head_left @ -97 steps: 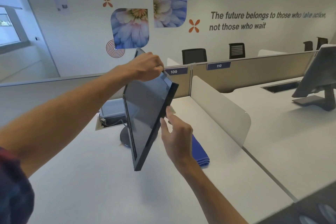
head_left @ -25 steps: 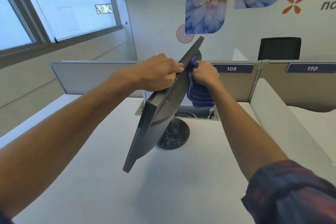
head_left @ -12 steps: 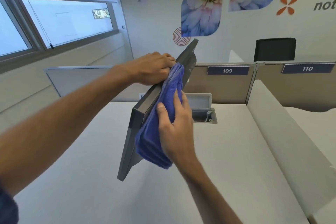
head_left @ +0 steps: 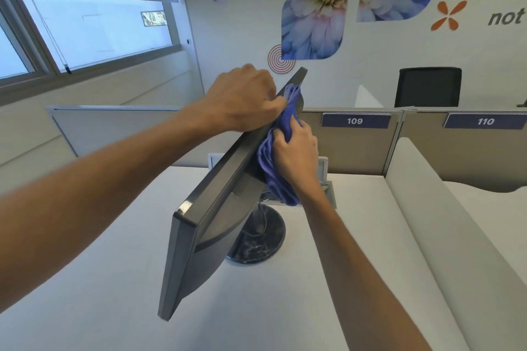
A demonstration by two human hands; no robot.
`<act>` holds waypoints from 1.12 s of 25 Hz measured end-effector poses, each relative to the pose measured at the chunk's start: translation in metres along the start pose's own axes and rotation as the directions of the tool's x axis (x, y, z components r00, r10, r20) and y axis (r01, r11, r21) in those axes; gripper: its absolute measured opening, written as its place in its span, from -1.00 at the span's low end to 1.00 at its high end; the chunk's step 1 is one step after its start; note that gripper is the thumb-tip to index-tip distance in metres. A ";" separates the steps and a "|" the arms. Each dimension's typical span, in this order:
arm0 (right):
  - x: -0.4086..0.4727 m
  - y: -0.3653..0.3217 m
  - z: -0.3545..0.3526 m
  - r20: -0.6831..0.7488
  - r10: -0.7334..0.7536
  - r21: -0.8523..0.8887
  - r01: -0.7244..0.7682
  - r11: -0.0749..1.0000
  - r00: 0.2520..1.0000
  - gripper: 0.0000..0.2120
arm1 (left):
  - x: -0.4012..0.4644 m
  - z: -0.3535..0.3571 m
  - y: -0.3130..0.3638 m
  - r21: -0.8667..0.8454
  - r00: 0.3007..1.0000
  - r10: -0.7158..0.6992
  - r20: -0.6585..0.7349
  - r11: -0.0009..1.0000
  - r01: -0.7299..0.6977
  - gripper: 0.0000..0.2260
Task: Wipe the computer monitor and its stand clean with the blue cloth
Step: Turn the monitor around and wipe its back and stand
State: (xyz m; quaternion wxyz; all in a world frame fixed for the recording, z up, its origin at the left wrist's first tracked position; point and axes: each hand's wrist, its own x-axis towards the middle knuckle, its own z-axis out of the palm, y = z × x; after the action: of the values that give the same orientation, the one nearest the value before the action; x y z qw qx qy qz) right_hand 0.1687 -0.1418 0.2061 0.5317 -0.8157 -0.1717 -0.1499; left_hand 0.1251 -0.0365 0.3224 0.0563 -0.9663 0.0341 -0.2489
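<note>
A: Head view: where is the cloth (head_left: pixel 278 151)?
B: Against the back of the tilted monitor (head_left: pixel 216 208), under the right hand (head_left: pixel 296 157), fingers curled around it.
A: Left hand (head_left: pixel 242 97)?
B: Fingers clamped over the monitor's top edge, touching the cloth's upper end.

bright, even daylight is filling the room

light is coming in through the window (head_left: pixel 85 28) at left; a glint is showing on the monitor (head_left: pixel 199 236) corner, soft shadows are falling on the desk (head_left: pixel 285 308), and edges are bending from wide-angle distortion.
</note>
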 end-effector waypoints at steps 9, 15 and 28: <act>0.110 0.029 0.016 0.001 0.110 -0.221 -0.107 0.969 0.994 -0.63 | 0.042 0.041 -0.002 -0.100 0.947 0.025 0.321 0.995 0.007 -0.67; 0.187 0.058 0.025 0.041 0.197 -0.279 -0.178 0.944 0.979 -0.60 | 0.042 0.043 -0.003 -0.118 0.952 0.081 0.294 0.992 -0.048 -0.67; 0.080 0.039 -0.006 0.053 -0.077 -0.381 0.091 0.920 0.996 -0.66 | 0.041 0.051 -0.006 -0.070 0.953 0.076 0.293 0.996 -0.058 -0.48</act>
State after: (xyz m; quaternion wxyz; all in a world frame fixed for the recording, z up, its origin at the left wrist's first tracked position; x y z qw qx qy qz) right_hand 0.2573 -0.1518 0.2108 0.3518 -0.8984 -0.1838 -0.1880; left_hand 0.1864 -0.0301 0.2981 0.0400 -0.9921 0.0658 -0.0986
